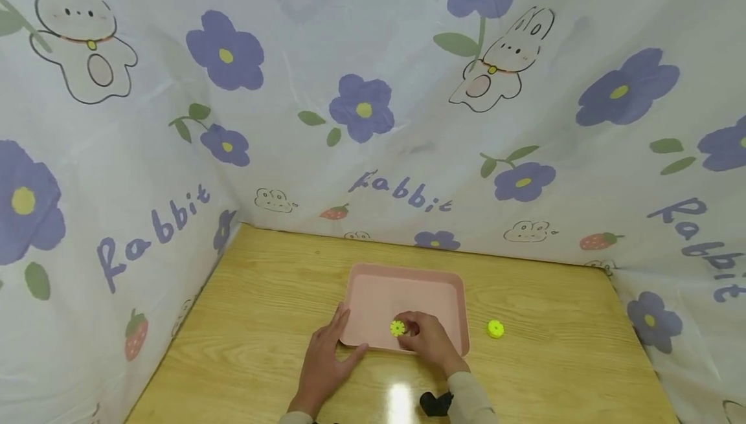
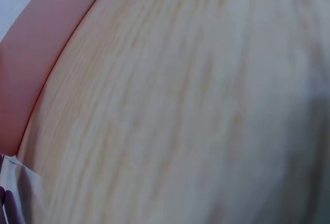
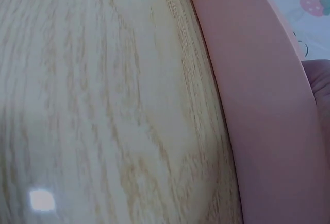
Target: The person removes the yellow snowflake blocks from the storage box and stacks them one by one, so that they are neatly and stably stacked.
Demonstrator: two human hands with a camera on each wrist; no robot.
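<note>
A pink rectangular tray (image 1: pixel 379 281) lies on the wooden table. My right hand (image 1: pixel 428 340) reaches over its front edge and pinches a small yellow-green notched disc (image 1: pixel 397 328) between thumb and fingertips, low over the tray's floor. At the front left corner my left hand (image 1: pixel 326 359) touches the tray, fingers straight and thumb spread along the front edge. To the right of the tray sits another yellow-green notched piece (image 1: pixel 495 329), which looks thicker. Both wrist views show mainly the tray's outer wall (image 3: pixel 268 105) and table; the disc is hidden there.
The wooden table (image 1: pixel 280 275) is enclosed at the back and both sides by a white cloth (image 1: pixel 291 171) printed with purple flowers and rabbits. A black object (image 1: pixel 436 404) shows beside the right sleeve (image 1: pixel 469 398), near the front.
</note>
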